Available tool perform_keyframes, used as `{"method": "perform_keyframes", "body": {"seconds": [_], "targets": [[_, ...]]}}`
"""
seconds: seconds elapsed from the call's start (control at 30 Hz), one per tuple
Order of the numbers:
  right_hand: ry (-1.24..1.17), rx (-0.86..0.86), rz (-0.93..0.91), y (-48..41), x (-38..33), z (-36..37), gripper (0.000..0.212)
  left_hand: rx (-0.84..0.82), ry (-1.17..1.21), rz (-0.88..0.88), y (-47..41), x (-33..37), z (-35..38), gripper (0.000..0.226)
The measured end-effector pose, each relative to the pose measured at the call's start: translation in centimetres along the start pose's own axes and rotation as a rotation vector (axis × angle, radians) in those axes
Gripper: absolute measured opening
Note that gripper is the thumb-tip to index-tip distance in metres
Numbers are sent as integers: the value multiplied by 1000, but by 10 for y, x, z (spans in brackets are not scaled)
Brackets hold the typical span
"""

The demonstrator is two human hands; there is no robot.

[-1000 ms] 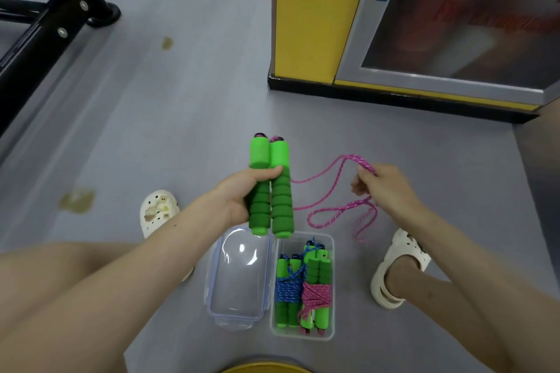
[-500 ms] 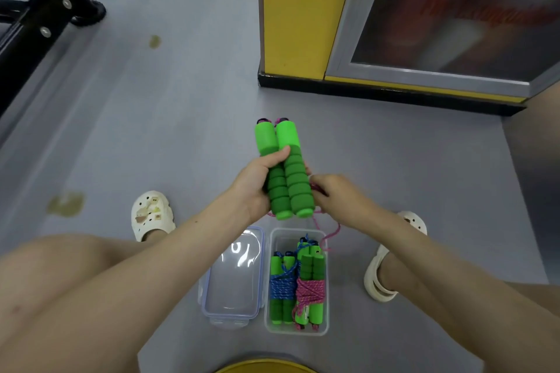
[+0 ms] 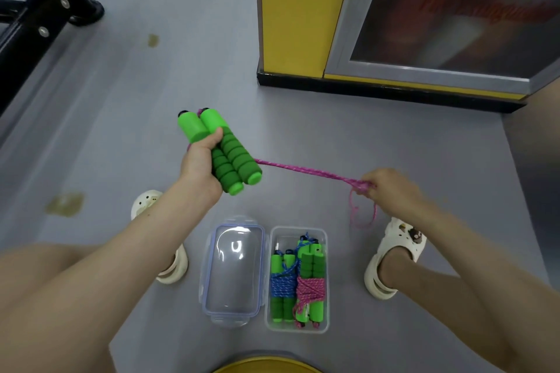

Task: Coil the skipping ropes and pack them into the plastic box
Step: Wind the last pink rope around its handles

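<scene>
The pink rope (image 3: 303, 171) ran taut from the paired green handles (image 3: 225, 150), clamped in the left hand's (image 3: 198, 165) curled fingers, to the right hand (image 3: 391, 191), which pinched its bunched strands above the plastic box (image 3: 297, 331) holding two coiled ropes (image 3: 309, 285). Should that pinch slip or the tension slacken, the dangling loop (image 3: 363, 216) could tangle and the wraps sit loose.

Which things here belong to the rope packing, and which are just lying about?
Job: left hand gripping the green handles; right hand pinching the pink rope; plastic box with two coiled ropes; lid.
Lying about: black frame; yellow cabinet.
</scene>
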State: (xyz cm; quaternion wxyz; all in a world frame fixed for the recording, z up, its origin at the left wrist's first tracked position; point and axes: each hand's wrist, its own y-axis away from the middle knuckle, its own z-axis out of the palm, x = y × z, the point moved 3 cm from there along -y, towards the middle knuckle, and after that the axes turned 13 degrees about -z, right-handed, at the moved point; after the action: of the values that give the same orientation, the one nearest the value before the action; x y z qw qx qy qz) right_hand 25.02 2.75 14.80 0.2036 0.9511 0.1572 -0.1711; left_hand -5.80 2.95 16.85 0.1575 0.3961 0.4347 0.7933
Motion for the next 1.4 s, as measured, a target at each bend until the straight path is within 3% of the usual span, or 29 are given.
{"method": "perform_keyframes", "body": {"seconds": [0.1,0.17,0.23,0.3,0.4,0.5,0.57,0.63,0.7,0.8,0.87,0.97,1.2,1.33,1.4], "targets": [[-162,32,68,4,4,-9,41,107,88,60,1,15,-10,9],[-99,-14,92,4,7,-9,44,106,83,73,1,21,-14,6],[86,-107,133,5,11,-5,39,81,35,64,1,16,-14,4],[206,-76,203,6,12,-5,32,78,16,49,1,9,-12,4],[240,52,286,9,15,-15,28,135,88,84,1,16,-13,5],[140,-1,309,9,30,-17,21,84,70,106,-2,24,-12,7],[-39,82,264,9,31,-19,27,-18,-32,64,-2,18,-8,21],[-169,279,253,9,25,-27,30,-58,-110,47,-2,10,-6,33],[-223,373,288,7,23,-32,32,-82,-125,30,-1,5,-4,29],[-242,164,318,3,16,-23,50,-163,-137,-49,3,-1,4,17],[-154,58,312,1,7,-16,61,-199,-266,-104,7,-11,12,18],[-43,90,228,-4,-12,-18,54,-212,-435,-171,13,-25,22,17],[-817,154,227,-17,-56,-19,26,-348,-424,-236,23,-34,38,21],[-1285,31,204,-21,-86,-9,62,-480,-569,-250,40,-46,47,20],[-1398,-1,126,-22,-97,-7,64,-509,-639,-219,43,-52,47,27]]}}
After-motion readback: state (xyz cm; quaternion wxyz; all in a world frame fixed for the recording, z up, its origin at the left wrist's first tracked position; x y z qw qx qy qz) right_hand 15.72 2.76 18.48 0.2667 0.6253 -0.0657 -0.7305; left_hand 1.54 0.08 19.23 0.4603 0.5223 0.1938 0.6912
